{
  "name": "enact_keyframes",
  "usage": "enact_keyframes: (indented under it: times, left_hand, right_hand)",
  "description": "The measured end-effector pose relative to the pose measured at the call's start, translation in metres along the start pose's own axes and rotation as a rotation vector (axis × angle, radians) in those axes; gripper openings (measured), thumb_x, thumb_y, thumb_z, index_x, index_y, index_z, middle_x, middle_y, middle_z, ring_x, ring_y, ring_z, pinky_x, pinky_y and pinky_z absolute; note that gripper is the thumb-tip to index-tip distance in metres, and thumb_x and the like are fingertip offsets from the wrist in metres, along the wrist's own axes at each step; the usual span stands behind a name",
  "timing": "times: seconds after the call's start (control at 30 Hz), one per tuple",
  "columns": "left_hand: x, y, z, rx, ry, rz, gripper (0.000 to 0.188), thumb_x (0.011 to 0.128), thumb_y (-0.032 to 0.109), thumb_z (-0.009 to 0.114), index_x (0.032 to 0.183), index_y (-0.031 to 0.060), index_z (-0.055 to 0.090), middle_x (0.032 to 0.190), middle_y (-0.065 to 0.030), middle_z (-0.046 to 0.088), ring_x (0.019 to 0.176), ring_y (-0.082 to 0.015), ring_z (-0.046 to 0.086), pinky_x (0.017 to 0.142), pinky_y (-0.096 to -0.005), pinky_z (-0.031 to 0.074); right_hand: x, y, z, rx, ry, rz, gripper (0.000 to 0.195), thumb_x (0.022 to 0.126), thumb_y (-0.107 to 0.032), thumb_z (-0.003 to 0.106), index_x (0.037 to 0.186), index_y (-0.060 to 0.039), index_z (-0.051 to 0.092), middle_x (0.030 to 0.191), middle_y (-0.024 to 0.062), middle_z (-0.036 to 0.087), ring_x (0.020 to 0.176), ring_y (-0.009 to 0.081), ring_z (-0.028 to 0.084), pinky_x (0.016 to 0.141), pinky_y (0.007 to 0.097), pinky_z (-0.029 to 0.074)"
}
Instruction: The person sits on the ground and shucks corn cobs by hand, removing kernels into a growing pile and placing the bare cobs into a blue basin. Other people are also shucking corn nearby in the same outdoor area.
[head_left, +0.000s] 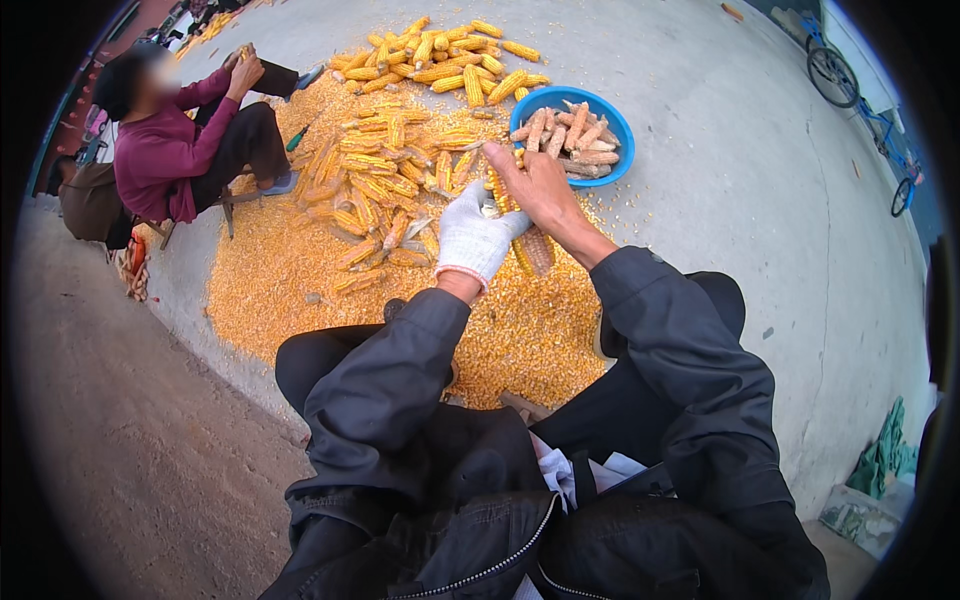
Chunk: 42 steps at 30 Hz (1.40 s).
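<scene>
My left hand (478, 232), in a white knitted glove, grips a partly shelled ear of corn (501, 196) over the pile. My bare right hand (541, 184) is closed over the same ear from the right, its thumb raised towards the upper end. Below both hands a second, partly stripped ear (534, 251) slants downward; which hand holds it is hard to tell. Loose corn kernels (525, 330) lie thick between my legs. Partly stripped ears (375, 176) are heaped beyond my gloved hand, and fuller yellow ears (442, 56) lie farther off.
A blue plastic basin (630, 154) holds bare corncobs (577, 135). At the left a person (161, 146) sits on a low stool, hands together on a corn ear. A green-handled tool (298, 139) rests on kernels near that person's knee. A bicycle (832, 77) stands at the upper right.
</scene>
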<state>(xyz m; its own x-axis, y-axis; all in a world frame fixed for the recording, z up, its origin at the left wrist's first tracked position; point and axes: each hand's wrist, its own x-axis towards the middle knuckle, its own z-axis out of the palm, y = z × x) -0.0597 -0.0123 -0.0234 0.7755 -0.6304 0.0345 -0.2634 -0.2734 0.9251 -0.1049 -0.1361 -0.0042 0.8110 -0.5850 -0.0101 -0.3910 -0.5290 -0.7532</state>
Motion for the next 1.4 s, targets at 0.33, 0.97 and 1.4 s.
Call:
enact_keyframes:
  times: [0.33, 0.97, 1.4]
  left_hand:
    - [0.000, -0.003, -0.001, -0.107, -0.028, -0.191, 0.042, 0.067, 0.026, 0.080, 0.094, -0.0018, 0.063, 0.075, -0.0103, 0.064, 0.067, -0.0178, 0.059, 0.064, -0.0340, 0.048]
    - [0.002, -0.001, -0.004, -0.258, -0.059, -0.265, 0.034, 0.072, 0.020, 0.079, 0.095, 0.0004, 0.063, 0.074, -0.0060, 0.064, 0.059, -0.0117, 0.058, 0.051, -0.0288, 0.048]
    - [0.010, -0.014, -0.010, -0.416, -0.056, -0.208, 0.043, 0.076, 0.011, 0.078, 0.111, -0.0024, 0.057, 0.074, -0.0021, 0.058, 0.062, -0.0113, 0.057, 0.053, -0.0258, 0.047]
  right_hand:
    - [-0.001, 0.014, 0.010, 0.184, 0.073, -0.227, 0.061, 0.099, -0.044, 0.035, 0.076, 0.0096, 0.056, 0.075, 0.0318, 0.057, 0.074, 0.0488, 0.054, 0.069, 0.0527, 0.040]
    - [-0.005, 0.016, 0.010, 0.208, 0.060, -0.229, 0.052, 0.099, -0.041, 0.043, 0.087, 0.0085, 0.057, 0.078, 0.0296, 0.060, 0.076, 0.0460, 0.060, 0.073, 0.0518, 0.042]
    - [-0.003, 0.021, 0.001, 0.115, -0.148, -0.200, 0.067, 0.093, -0.056, 0.047, 0.093, 0.0097, 0.057, 0.083, 0.0318, 0.060, 0.084, 0.0424, 0.061, 0.076, 0.0509, 0.043]
